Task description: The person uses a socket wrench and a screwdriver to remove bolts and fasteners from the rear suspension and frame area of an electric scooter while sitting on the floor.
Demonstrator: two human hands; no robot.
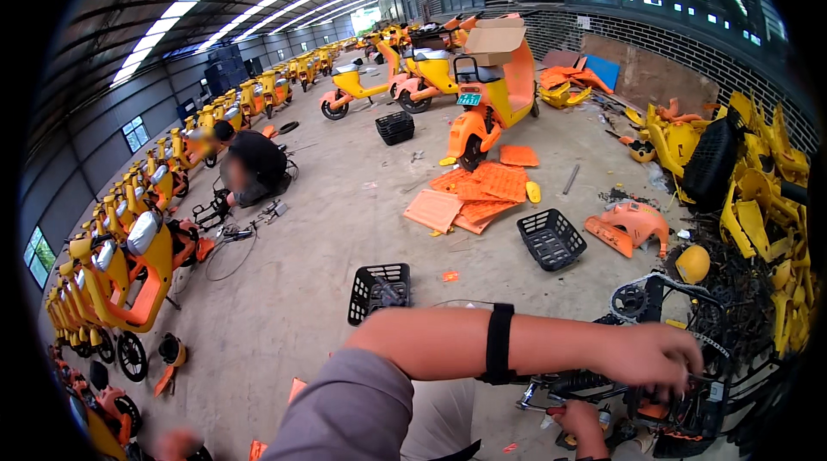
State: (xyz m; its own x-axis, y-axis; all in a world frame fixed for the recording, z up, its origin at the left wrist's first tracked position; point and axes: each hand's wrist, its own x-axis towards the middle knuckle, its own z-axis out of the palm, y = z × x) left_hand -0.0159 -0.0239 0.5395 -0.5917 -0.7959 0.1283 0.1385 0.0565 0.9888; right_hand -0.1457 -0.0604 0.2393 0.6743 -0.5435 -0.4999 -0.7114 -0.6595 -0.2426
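My left arm, with a black strap on the forearm, reaches across to the right. My left hand [653, 359] bends its fingers down over a dark scooter frame [659, 299] with a chain [711, 342]; what the fingertips grip is hidden. Below it, my right hand [581, 423] is closed around a red-handled tool [556, 410]. The tool's tip lies close to metal parts [532, 394] of the frame. Orange and black pieces surround the left fingers.
Black crates [551, 239] stand ahead, near stacked orange panels [482, 190]. Yellow shells [754, 202] pile up along the right wall. An orange scooter [482, 116] carries a cardboard box [493, 40]. At left, a person [254, 164] crouches near a row of scooters [142, 258].
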